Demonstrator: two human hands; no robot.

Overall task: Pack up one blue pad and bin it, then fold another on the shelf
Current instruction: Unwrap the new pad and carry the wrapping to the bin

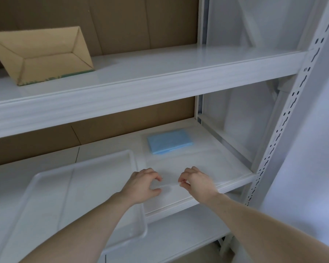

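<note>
A folded blue pad (169, 141) lies flat toward the back of the middle shelf (226, 179). In front of it a clear plastic bag (188, 162) lies flat on the shelf, hard to make out against the white. My left hand (142, 184) and my right hand (197, 182) are side by side at the bag's near edge. My right thumb and forefinger pinch that edge. The curled fingers and thumb of my left hand close on the same edge a little to the left. No second blue pad is visible.
A clear shallow plastic bin (84, 188) sits on the same shelf to the left, partly under my left forearm. An open cardboard box (44, 56) lies on its side on the upper shelf (160, 80). A perforated white upright (285, 118) bounds the shelf on the right.
</note>
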